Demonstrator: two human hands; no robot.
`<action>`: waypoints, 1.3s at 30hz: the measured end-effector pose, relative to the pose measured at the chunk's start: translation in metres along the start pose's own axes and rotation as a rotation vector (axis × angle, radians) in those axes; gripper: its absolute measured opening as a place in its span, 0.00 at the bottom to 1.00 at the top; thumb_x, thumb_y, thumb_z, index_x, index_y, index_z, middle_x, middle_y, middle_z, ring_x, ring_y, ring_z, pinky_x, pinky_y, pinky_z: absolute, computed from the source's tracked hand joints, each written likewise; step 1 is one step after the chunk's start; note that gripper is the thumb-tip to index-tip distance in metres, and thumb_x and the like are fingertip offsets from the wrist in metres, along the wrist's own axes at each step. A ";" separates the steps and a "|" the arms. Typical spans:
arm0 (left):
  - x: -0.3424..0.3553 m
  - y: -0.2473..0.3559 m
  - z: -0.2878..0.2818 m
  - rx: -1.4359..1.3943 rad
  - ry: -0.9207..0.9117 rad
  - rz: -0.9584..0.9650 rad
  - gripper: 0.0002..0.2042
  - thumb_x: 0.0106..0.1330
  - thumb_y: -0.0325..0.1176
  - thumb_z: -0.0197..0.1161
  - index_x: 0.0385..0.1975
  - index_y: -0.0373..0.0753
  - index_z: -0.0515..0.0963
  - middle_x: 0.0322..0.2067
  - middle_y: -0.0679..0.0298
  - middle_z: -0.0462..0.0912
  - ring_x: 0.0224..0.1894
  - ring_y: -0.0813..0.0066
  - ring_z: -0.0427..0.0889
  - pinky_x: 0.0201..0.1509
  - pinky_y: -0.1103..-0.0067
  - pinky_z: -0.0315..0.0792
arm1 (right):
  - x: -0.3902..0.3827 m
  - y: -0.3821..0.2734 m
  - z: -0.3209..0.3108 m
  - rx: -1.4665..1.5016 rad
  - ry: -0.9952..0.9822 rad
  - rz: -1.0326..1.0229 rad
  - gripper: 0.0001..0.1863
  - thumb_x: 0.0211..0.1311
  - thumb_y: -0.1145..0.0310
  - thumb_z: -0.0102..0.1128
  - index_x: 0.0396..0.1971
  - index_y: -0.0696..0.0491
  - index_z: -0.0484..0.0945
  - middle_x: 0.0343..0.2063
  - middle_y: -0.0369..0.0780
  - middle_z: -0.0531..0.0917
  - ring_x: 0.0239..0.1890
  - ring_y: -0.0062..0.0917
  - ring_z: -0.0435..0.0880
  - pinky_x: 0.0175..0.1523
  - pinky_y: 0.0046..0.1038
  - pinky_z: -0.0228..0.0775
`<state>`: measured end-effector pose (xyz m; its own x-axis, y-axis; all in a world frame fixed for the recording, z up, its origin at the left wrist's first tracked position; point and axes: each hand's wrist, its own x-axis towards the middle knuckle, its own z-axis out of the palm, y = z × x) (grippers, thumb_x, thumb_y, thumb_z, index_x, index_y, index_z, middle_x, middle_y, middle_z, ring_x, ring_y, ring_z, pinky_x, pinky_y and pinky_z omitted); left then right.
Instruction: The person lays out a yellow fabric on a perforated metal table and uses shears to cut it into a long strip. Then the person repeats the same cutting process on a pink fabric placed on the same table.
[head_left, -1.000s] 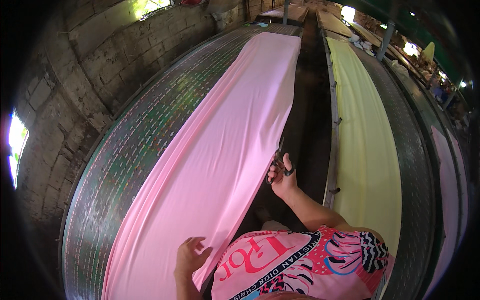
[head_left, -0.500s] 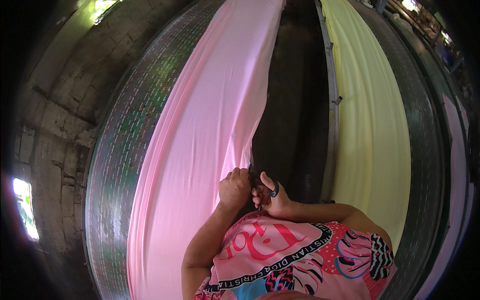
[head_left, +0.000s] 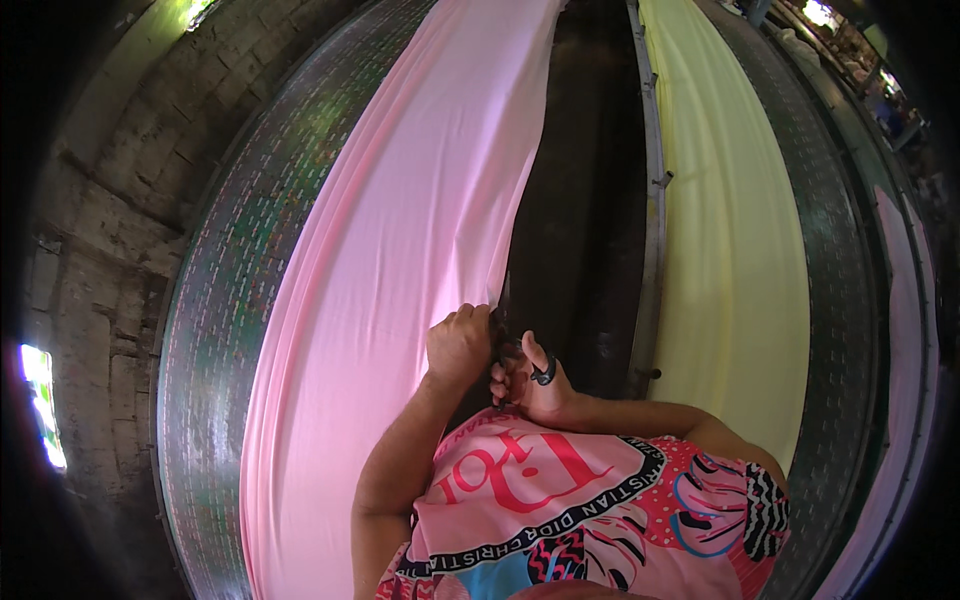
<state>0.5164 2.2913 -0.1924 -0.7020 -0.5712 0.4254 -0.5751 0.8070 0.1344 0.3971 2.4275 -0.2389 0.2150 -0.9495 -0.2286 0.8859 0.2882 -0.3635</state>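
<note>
A long strip of pink cloth (head_left: 370,280) stretches away from me over a long table, its right edge hanging toward a dark gap. My left hand (head_left: 459,342) is closed on that edge, knuckles up. Close beside it on the right, my right hand (head_left: 530,382) holds dark scissors (head_left: 545,373), one black handle loop round the thumb. The scissors' blade tips point away from me, along the cloth's edge by my left fingers. How far apart the blades are is hard to tell, since my fingers hide their pivot.
Across the dark gap (head_left: 585,200), a metal rail (head_left: 652,210) with small knobs borders a second table covered by pale yellow cloth (head_left: 735,260). A worn green tabletop (head_left: 235,330) shows left of the pink cloth, beside a block wall (head_left: 115,290). More pink cloth (head_left: 908,330) lies far right.
The whole view has shifted slightly, so both hands, the rail and the cloths appear a little higher and further left. Each hand keeps its grip.
</note>
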 end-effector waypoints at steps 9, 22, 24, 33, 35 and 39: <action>0.011 0.020 0.009 -0.012 -0.038 0.081 0.05 0.62 0.31 0.66 0.36 0.42 0.81 0.27 0.60 0.84 0.28 0.60 0.89 0.29 0.67 0.83 | -0.001 -0.009 0.008 -0.098 0.190 -0.324 0.38 0.70 0.28 0.57 0.64 0.44 0.70 0.29 0.33 0.78 0.28 0.23 0.77 0.38 0.32 0.70; 0.002 0.016 0.007 -0.129 -0.041 -0.004 0.06 0.72 0.33 0.61 0.41 0.43 0.84 0.29 0.54 0.86 0.29 0.49 0.87 0.33 0.58 0.81 | 0.052 -0.076 0.009 0.007 0.438 -0.584 0.22 0.73 0.39 0.64 0.43 0.43 0.76 0.24 0.30 0.77 0.21 0.17 0.74 0.26 0.27 0.67; -0.003 0.014 0.004 -0.131 -0.045 -0.041 0.06 0.73 0.33 0.61 0.41 0.42 0.84 0.29 0.53 0.87 0.30 0.47 0.87 0.34 0.58 0.81 | 0.065 -0.101 -0.002 -0.002 0.380 -0.612 0.24 0.68 0.38 0.69 0.42 0.43 0.75 0.23 0.31 0.78 0.20 0.19 0.76 0.26 0.28 0.68; -0.052 0.010 -0.035 -0.320 0.186 -0.069 0.06 0.72 0.28 0.64 0.42 0.38 0.86 0.29 0.52 0.88 0.28 0.49 0.87 0.32 0.60 0.81 | 0.094 -0.164 -0.002 0.037 0.357 -0.649 0.31 0.59 0.34 0.74 0.47 0.44 0.77 0.22 0.33 0.81 0.19 0.23 0.79 0.27 0.28 0.71; -0.069 0.010 -0.044 -0.368 0.176 -0.045 0.05 0.71 0.27 0.65 0.41 0.36 0.86 0.29 0.51 0.88 0.30 0.48 0.88 0.33 0.61 0.81 | 0.096 -0.175 -0.004 0.017 0.357 -0.721 0.31 0.60 0.34 0.74 0.48 0.44 0.78 0.21 0.32 0.80 0.18 0.23 0.79 0.27 0.28 0.71; -0.114 0.005 -0.071 -0.490 0.136 -0.139 0.07 0.71 0.25 0.63 0.41 0.32 0.87 0.31 0.48 0.88 0.32 0.48 0.89 0.35 0.64 0.81 | 0.093 -0.215 -0.030 0.023 0.303 -0.771 0.32 0.62 0.34 0.72 0.49 0.44 0.77 0.21 0.33 0.80 0.19 0.21 0.80 0.26 0.26 0.73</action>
<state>0.6234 2.3717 -0.1769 -0.5535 -0.6794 0.4817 -0.3720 0.7191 0.5869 0.2143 2.2805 -0.2088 -0.5734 -0.8039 -0.1578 0.7484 -0.4356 -0.5002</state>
